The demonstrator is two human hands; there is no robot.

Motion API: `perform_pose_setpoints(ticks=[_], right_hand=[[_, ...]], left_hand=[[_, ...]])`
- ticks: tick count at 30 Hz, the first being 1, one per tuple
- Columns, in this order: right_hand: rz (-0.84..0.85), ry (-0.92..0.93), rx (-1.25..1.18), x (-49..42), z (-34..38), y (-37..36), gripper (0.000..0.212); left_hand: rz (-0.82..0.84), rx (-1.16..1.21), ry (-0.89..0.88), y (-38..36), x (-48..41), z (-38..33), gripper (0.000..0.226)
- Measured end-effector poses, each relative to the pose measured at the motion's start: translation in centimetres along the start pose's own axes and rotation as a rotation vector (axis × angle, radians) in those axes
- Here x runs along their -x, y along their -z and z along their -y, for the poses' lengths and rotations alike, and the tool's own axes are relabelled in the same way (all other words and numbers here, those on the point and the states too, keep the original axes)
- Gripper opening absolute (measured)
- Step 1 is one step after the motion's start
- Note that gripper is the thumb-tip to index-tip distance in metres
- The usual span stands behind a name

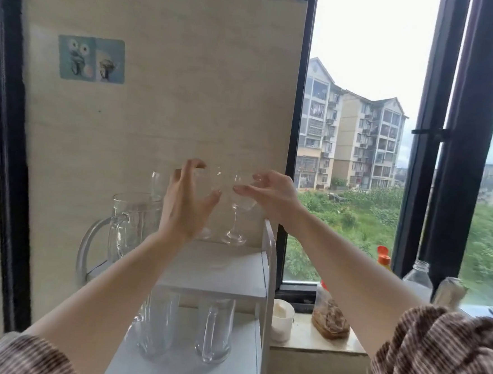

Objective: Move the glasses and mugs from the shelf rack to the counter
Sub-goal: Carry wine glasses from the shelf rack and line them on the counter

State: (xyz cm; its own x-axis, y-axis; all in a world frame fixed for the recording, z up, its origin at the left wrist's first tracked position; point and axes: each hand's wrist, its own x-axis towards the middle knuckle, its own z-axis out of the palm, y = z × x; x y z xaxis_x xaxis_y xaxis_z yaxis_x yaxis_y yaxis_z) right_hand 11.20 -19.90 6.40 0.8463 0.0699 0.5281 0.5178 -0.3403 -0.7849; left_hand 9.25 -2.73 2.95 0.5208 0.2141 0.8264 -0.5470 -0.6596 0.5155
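Two stemmed glasses stand at the far edge of the top shelf of the white shelf rack [213, 275], and both of your hands are up at their bowls. Your left hand [184, 203] has its fingers spread and curved around the bowl of the left wine glass [207, 184]; the thumb sits on the near right side of the bowl, the fingertips arch over its rim, and I cannot tell whether the grip has closed on the glass. Your right hand [271, 193] reaches in from the right, with thumb and forefinger pinching the bowl of the right wine glass [239, 212] near its rim; its foot rests on the shelf. The two glasses stand just beside each other, bowls nearly touching.

On the left of that same shelf stands a large clear pitcher [133, 225] with its handle toward the left, and the rim of a third glass [156, 180] shows behind it, mostly hidden by your left hand. On the lower shelf stand two clear mugs side by side, the left mug [158, 326] partly behind your left forearm, the right mug [215, 330] with its handle facing near.

To the right of the rack, on the window ledge [330, 343], sit a white cup [282, 319] and a clear bag of brown food [331, 319]. Farther right are an orange-capped bottle [383, 259] and a clear bottle [418, 279]. Striped sleeves cover both of your upper arms.
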Motion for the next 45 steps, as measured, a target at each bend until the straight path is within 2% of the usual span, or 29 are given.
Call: perform_pose_setpoints(ticks=[6, 11, 16, 20, 22, 26, 30, 32, 35, 37, 41, 43, 45], right_hand=[[-0.078, 0.036, -0.236, 2.5, 2.9, 4.1, 0.050], [-0.117, 0.049, -0.233, 6.4, 2.8, 9.5, 0.047], [-0.165, -0.067, -0.160, 13.9, 0.3, 16.9, 0.057], [-0.254, -0.160, -0.116, 21.9, -1.5, 23.6, 0.054], [-0.304, -0.194, -0.087, 26.3, -2.1, 27.0, 0.052], [-0.397, -0.284, -0.014, 36.4, -2.7, 34.2, 0.066], [-0.497, -0.382, 0.036, 48.4, -2.9, 43.0, 0.063], [-0.522, -0.432, 0.049, 50.8, -3.2, 44.5, 0.062], [-0.607, -0.490, 0.117, 58.2, -2.2, 49.1, 0.058], [-0.690, -0.546, 0.164, 63.4, -1.7, 52.4, 0.051], [-0.811, -0.633, 0.257, 72.5, -0.2, 58.1, 0.053], [-0.877, -0.661, 0.287, 76.3, 0.7, 60.9, 0.049], [-0.951, -0.693, 0.310, 79.8, 1.4, 63.4, 0.054]], left_hand=[[-0.108, 0.086, -0.039, 1.7, -0.4, -5.2, 0.078], [-0.042, 0.205, -0.038, 0.3, 1.6, -10.1, 0.084], [0.230, 0.410, 0.009, -2.8, 6.9, -14.5, 0.084], [0.409, 0.510, -0.005, -6.5, 13.2, -19.6, 0.088], [0.484, 0.574, 0.020, -8.2, 16.8, -22.9, 0.087], [0.633, 0.693, 0.085, -11.3, 25.5, -30.2, 0.082], [0.833, 0.773, 0.109, -13.6, 36.1, -39.8, 0.079], [0.855, 0.820, 0.149, -14.3, 38.6, -41.5, 0.073], [0.957, 0.888, 0.180, -15.9, 44.4, -47.9, 0.066], [1.064, 0.934, 0.171, -16.6, 48.6, -52.5, 0.062], [1.239, 1.042, 0.161, -18.4, 55.4, -60.6, 0.063], [1.303, 1.072, 0.114, -19.2, 58.2, -64.5, 0.063], [1.361, 1.076, 0.046, -20.2, 60.8, -68.3, 0.065]])
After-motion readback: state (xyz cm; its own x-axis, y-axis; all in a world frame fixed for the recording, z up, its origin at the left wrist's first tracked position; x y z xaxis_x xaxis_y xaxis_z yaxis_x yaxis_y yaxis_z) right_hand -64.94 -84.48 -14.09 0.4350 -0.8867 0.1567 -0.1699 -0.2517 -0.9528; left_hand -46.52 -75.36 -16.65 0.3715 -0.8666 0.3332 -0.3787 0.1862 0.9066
